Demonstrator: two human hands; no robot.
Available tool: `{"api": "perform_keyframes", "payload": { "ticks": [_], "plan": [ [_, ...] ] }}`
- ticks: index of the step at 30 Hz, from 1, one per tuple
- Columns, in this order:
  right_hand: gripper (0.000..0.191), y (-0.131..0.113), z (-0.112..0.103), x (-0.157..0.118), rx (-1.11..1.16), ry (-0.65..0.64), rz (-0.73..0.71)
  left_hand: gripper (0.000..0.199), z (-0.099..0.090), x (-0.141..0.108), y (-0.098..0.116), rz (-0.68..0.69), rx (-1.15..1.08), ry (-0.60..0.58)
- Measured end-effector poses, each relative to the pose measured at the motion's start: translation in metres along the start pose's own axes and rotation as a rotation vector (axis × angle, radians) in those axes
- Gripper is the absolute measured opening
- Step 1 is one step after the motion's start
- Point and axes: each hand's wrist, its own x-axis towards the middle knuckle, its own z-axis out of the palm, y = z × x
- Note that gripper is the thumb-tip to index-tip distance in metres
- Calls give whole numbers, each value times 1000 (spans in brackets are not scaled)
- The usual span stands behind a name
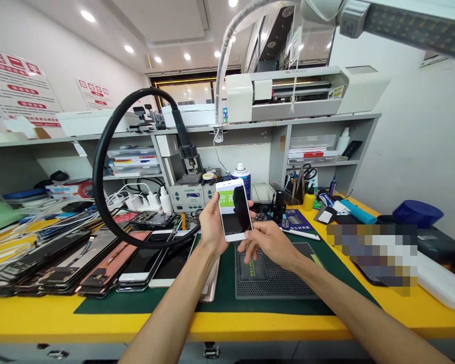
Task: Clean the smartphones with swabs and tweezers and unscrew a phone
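A white smartphone (235, 211) is held up over the desk, tilted a little, its dark screen towards me and reflecting a green-and-white patch. My left hand (211, 225) is closed around its left side, with fingertips showing past the right edge. At the lower right corner, my right hand (271, 242) has its thumb on the front near the home button, the other fingers curled below. Beneath the right hand lies a grey perforated work mat (288, 283) on a dark green mat (227, 298). A spray can (241, 174) stands behind the phone.
Stacked phone screens (109, 258) cover the left of the yellow desk (38, 323). A black hose (94, 167) loops above them from a soldering or hot-air station (187, 196). Scissors (310, 172) and small bottles stand back right; a blue bowl (417, 213) is farther right.
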Motion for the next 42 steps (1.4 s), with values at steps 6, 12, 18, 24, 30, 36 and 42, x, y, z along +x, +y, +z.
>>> {"api": "perform_keyframes", "payload": {
  "ticks": [6,12,18,24,30,36,42],
  "plan": [
    [24,0,-1,0,-9,-12,1,55,-2,0,-1,-4,2,-5],
    [27,-1,-1,0,-7,-13,12,55,-3,0,-1,13,26,-9],
    [27,-2,0,-1,-14,-4,19,55,-2,0,-1,10,33,-5],
    [28,-2,-1,0,-30,0,19,56,-3,0,-1,16,27,-30],
    [28,-2,0,0,-35,-6,22,55,-4,0,-2,16,44,-57],
    [27,-1,-1,0,-39,-3,22,56,-4,0,-1,7,47,-37],
    [29,-3,-1,0,-50,-7,21,55,-4,-1,-1,20,73,-42]
  ]
}}
